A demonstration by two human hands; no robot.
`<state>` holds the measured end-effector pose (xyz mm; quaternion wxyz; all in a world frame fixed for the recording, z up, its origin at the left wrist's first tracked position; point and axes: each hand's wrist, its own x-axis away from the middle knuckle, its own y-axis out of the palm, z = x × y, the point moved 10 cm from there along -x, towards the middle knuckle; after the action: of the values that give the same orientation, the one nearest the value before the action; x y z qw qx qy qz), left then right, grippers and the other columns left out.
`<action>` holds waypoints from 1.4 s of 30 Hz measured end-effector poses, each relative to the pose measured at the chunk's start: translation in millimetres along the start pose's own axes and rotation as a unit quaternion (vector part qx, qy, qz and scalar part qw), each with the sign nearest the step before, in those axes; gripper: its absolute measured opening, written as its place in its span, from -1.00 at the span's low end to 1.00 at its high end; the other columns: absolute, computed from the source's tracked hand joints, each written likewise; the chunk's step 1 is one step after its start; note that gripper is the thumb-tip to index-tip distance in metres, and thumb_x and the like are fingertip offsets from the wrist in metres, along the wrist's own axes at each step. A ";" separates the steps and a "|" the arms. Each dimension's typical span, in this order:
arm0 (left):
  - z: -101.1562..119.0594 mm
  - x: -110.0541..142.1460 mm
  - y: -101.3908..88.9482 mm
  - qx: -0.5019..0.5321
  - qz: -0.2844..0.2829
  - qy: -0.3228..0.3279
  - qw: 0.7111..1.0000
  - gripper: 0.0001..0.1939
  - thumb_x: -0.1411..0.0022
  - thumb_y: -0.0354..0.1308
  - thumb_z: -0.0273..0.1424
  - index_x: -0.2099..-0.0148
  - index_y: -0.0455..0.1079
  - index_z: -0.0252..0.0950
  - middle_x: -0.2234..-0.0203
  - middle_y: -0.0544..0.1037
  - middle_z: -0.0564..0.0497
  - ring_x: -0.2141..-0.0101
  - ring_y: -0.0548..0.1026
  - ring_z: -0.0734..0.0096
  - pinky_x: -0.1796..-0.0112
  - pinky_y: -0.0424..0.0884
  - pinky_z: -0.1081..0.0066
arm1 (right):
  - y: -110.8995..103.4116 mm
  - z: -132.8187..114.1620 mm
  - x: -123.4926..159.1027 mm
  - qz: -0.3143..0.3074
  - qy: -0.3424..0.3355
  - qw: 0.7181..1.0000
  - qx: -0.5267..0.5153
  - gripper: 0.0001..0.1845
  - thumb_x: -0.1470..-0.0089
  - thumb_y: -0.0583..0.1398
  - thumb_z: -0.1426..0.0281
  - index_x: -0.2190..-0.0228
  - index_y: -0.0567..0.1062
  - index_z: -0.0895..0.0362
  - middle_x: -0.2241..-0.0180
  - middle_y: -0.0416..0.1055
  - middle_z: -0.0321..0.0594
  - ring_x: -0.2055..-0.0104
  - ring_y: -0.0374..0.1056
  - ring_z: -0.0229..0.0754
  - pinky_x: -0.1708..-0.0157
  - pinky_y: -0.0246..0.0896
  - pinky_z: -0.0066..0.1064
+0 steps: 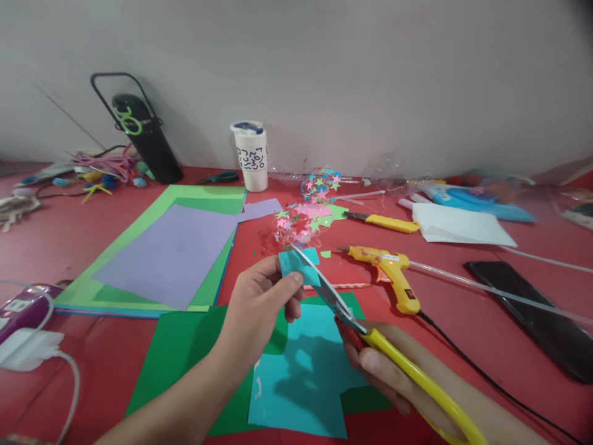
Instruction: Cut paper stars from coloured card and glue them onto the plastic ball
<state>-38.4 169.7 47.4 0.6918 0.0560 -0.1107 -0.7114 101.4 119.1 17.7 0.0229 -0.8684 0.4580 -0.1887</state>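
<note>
Between thumb and fingers, my left hand (pixel 264 293) pinches a small piece of turquoise paper (pixel 291 267) in the middle of the view. My right hand (pixel 384 358) grips yellow-handled scissors (pixel 340 306), their blades pointing up and left and lying across the right side of that small piece. Below both hands, a larger turquoise sheet (pixel 301 395) with a cut-away corner lies on dark green paper (pixel 185 358). Clear containers of star-shaped paper pieces (pixel 319 185) sit just beyond the blades.
On the red table (pixel 259 296), a yellow glue gun (pixel 389 272), a yellow cutter knife (pixel 391 224) and a black phone (pixel 532 315) lie to the right. Stacked colored sheets (pixel 171 253) are on the left. A white cup (pixel 250 157) and black bottle (pixel 148 139) stand at the back.
</note>
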 end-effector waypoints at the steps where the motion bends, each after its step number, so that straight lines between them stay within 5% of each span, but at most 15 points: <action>1: -0.9 0.0 -0.2 0.003 0.002 0.000 1.000 -0.92 -0.10 0.17 -0.44 0.44 0.40 -0.31 0.67 0.40 0.15 0.69 0.32 0.66 0.65 0.24 0.61 | 0.0 0.8 0.3 0.007 0.005 1.000 -0.004 -0.43 -0.01 0.01 -0.20 0.54 0.19 0.06 0.66 0.09 -0.45 0.67 -0.06 -0.35 0.67 -0.09 -0.48; 30: 1.1 1.4 4.2 0.032 -0.015 -0.009 0.999 -0.89 -0.14 0.16 -0.42 0.42 0.39 -0.31 0.65 0.41 0.15 0.67 0.33 0.66 0.62 0.24 0.61 | -2.6 6.2 -6.4 0.055 -0.006 0.997 0.044 -0.39 0.03 -0.03 -0.25 0.57 0.13 0.04 0.73 0.01 -0.47 0.72 -0.03 -0.34 0.76 -0.17 -0.47; 35: 0.5 1.4 4.3 0.079 -0.022 -0.019 0.996 -0.88 -0.13 0.16 -0.44 0.45 0.37 -0.31 0.66 0.44 0.14 0.66 0.36 0.64 0.61 0.27 0.61 | -0.2 7.3 -12.0 0.020 -0.023 0.999 0.032 -0.41 0.03 0.00 -0.23 0.58 0.13 0.04 0.78 0.00 -0.51 0.77 -0.07 -0.37 0.78 -0.21 -0.48; 42: -1.3 0.3 12.2 0.173 -0.055 -0.054 0.982 -0.90 -0.18 0.11 -0.46 0.40 0.34 -0.31 0.61 0.51 0.09 0.60 0.50 0.53 0.57 0.40 0.58 | -6.0 1.9 -11.6 0.050 -0.037 0.997 0.035 -0.43 -0.01 0.04 -0.18 0.57 0.16 0.07 0.68 -0.02 -0.48 0.68 -0.07 -0.37 0.73 -0.19 -0.50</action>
<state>-26.2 169.0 49.0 0.6246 0.1418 -0.2661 -0.7204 100.9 131.7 13.7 0.0796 -0.8494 0.4929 -0.1708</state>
